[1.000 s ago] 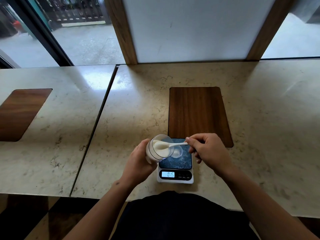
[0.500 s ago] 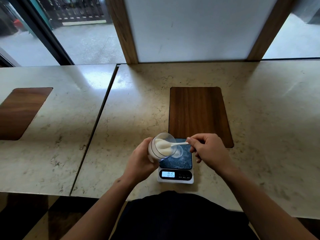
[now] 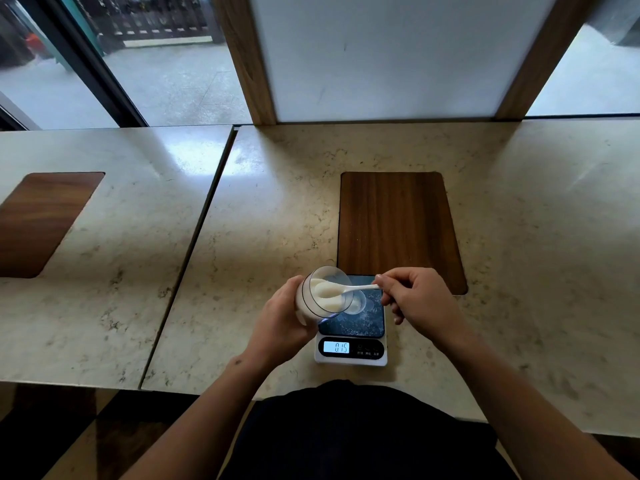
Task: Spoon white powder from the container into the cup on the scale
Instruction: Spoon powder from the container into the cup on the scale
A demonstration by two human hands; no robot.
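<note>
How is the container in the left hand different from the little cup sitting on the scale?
The container is larger; the cup is clearly smaller. The container is tipped on its side, held in the left hand off the surface; the cup stands upright on the scale. The container holds plenty of white powder, with the spoon from the right hand in it; the cup holds little, as far as shows. Both are clear plastic.

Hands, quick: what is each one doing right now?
Left hand: closed around the tilted container.
Right hand: fingers pinching the spoon handle.
</note>
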